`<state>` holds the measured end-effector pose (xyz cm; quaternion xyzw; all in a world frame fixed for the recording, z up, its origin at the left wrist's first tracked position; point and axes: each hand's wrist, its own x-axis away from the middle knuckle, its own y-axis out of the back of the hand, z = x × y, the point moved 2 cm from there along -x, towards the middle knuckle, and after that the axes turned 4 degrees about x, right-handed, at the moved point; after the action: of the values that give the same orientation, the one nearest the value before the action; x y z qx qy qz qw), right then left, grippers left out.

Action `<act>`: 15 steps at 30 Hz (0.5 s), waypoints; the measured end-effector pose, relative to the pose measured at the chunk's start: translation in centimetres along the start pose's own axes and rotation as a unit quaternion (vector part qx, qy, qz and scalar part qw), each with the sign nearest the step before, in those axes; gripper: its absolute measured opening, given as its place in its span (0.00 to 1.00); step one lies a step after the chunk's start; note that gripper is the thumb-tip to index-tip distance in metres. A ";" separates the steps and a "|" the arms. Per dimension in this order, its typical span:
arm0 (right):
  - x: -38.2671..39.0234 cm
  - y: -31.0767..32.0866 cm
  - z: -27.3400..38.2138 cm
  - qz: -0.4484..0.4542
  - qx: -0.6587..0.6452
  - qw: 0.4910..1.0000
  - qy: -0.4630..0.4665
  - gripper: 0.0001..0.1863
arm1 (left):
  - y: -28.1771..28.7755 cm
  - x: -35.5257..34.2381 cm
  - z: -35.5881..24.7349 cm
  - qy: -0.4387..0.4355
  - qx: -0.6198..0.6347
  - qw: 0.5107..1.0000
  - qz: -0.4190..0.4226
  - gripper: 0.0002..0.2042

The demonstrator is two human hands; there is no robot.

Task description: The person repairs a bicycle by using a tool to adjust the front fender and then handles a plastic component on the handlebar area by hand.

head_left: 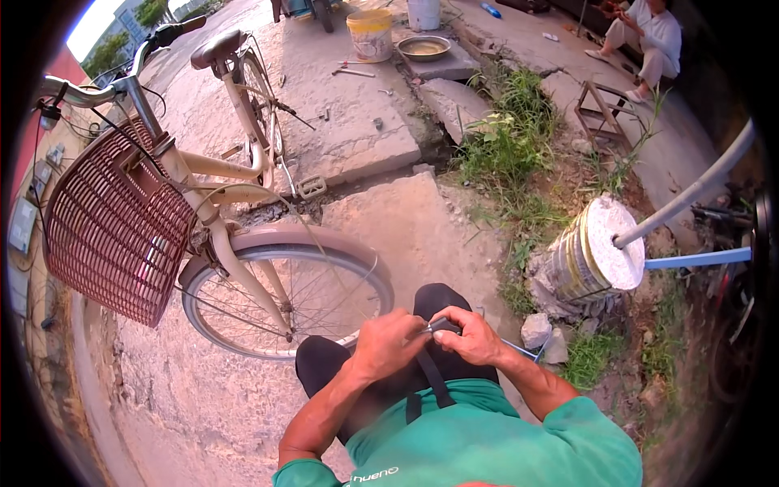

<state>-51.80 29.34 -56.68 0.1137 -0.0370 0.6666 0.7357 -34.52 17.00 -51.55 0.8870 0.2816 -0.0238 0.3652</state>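
Observation:
Both my hands meet above my lap in front of the bicycle's front wheel. My left hand is closed in a pinch, its fingertips at a small silvery piece. My right hand is closed on a short dark grey piece, thumb on the near side. The two hands almost touch at this piece; its exact kind is too small to make out. A black strap hangs below the hands toward my green shirt. My fingers hide part of what I hold.
A cream bicycle with a brown basket stands at left. On the right are a concrete-filled bucket with a pole, stones and weeds. Farther back are a yellow-white bucket, a metal basin and a seated person.

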 end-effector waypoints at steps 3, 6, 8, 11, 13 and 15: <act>0.0 0.0 0.1 -0.005 -0.017 1.000 -0.012 0.17 | 0.1 0.0 -0.2 -0.019 -0.007 1.000 -0.015 0.09; 0.0 0.4 1.3 -0.015 0.060 0.995 0.076 0.16 | -0.1 -0.2 0.3 -0.042 0.042 0.997 -0.044 0.09; -0.5 0.8 2.5 -0.018 0.094 0.986 0.136 0.15 | 0.2 -0.5 0.2 -0.038 0.056 0.997 -0.045 0.09; -1.3 1.1 3.1 -0.025 0.109 0.973 0.200 0.14 | 0.6 -0.8 0.1 -0.020 0.095 0.994 -0.047 0.10; -1.5 1.3 3.6 -0.027 0.106 0.969 0.220 0.15 | 1.3 -0.8 -0.2 0.001 0.070 0.997 -0.030 0.11; -1.4 1.3 3.6 -0.028 0.106 0.968 0.225 0.15 | 1.1 -0.7 -0.3 -0.002 0.075 0.997 -0.030 0.11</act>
<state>-52.89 27.31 -53.34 0.0394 0.2031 0.6544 0.7273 -34.53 16.20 -50.46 0.9029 0.3051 -0.0573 0.2974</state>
